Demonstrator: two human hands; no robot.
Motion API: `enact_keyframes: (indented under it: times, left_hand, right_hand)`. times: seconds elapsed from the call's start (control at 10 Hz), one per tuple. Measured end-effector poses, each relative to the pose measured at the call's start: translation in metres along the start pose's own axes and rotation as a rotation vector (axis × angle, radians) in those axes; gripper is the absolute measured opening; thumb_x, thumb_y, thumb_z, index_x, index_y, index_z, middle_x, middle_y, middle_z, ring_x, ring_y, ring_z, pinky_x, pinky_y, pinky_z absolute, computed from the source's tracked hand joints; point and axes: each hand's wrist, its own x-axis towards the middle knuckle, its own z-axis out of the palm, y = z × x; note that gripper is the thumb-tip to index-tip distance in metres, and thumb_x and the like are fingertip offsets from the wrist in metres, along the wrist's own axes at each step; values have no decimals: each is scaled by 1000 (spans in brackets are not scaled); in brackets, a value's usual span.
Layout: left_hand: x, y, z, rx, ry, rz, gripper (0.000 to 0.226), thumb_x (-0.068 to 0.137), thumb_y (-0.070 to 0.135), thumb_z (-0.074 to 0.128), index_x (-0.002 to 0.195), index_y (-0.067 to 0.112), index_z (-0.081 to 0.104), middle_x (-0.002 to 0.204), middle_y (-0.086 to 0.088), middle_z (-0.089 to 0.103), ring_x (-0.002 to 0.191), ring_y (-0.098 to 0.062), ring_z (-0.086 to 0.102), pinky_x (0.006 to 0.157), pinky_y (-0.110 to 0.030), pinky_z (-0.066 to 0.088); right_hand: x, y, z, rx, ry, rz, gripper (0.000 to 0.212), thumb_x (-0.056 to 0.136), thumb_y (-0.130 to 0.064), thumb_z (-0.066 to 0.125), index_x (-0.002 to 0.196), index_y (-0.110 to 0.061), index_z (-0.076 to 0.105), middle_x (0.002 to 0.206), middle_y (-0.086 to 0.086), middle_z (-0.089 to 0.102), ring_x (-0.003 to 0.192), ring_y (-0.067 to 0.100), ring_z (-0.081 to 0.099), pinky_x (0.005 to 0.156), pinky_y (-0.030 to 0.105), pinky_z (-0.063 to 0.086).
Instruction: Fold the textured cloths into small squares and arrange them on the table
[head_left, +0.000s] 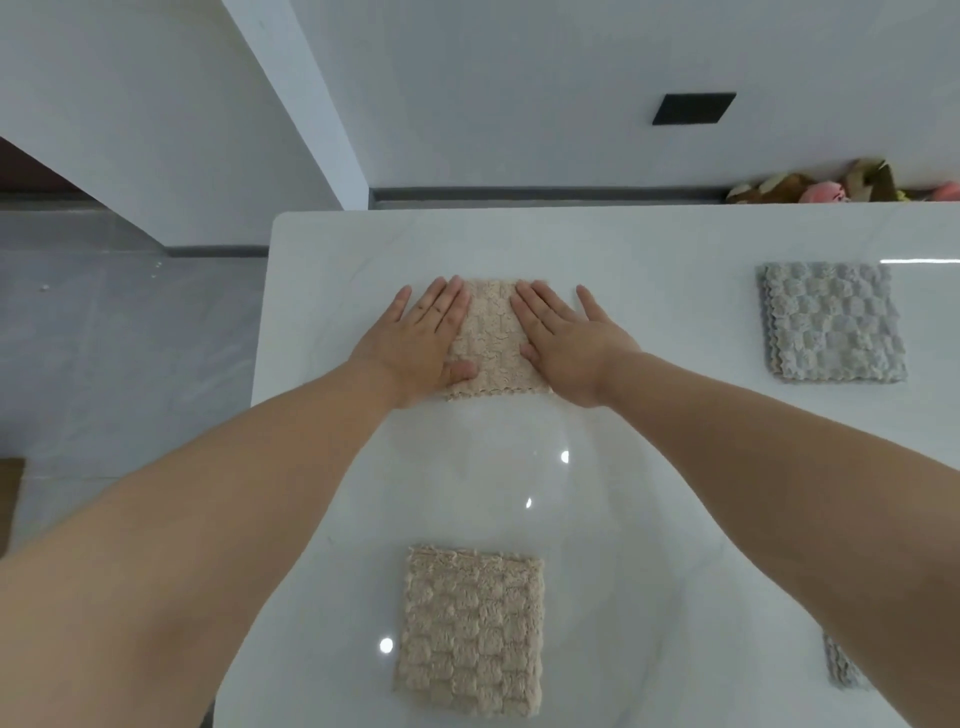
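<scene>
Both hands, left (415, 338) and right (569, 345), press flat with straight fingers on a folded beige cloth (491, 343) on the worktop (649, 441).

left hand (426, 332): bare | right hand (566, 340): bare | forearms (249, 499): uncovered to the frame edge

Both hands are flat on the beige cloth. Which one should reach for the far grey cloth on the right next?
Right, likely. The right hand presses the right side of the beige cloth, nearer the far grey cloth; the left hand would have to cross over it.
</scene>
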Motion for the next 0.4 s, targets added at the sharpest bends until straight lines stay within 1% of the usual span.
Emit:
enact_keyframes:
  times: [0.1, 0.2, 0.3, 0.4]
  left_hand:
    - [0, 3, -6, 37, -56, -23, 91, 97, 70, 11, 156, 11, -25, 165, -6, -28, 153, -19, -23, 126, -45, -5]
    - [3, 18, -17, 35, -129, -88, 90, 101, 66, 17, 155, 8, -24, 165, -9, -27, 154, -23, -21, 126, -44, -8]
    - [-13, 27, -23, -100, -125, -273, 90, 101, 64, 15, 156, 3, -20, 166, -15, -22, 156, -27, -14, 126, -43, -7]
    - [-73, 41, -1, -298, -22, -289, 80, 104, 55, 12, 158, 0, -12, 167, -17, -16, 157, -27, -5, 127, -39, -1]
  right_hand:
    - [1, 1, 2, -32, -1, 17, 65, 105, -46, 0, 157, -16, -25, 166, 0, -29, 153, 17, -25, 124, 57, -9]
    - [2, 1, -8, -98, -51, 11, 64, 106, -44, 2, 157, -15, -23, 167, 1, -26, 154, 18, -22, 123, 58, -9]
    - [-5, 0, -15, -81, 3, 3, 62, 108, -37, 8, 159, -15, -20, 167, 0, -23, 154, 18, -20, 123, 56, -10]
    - [-55, -10, 11, 55, 194, 37, 60, 109, -26, 17, 160, -17, -12, 169, 0, -14, 156, 17, -14, 126, 47, -9]
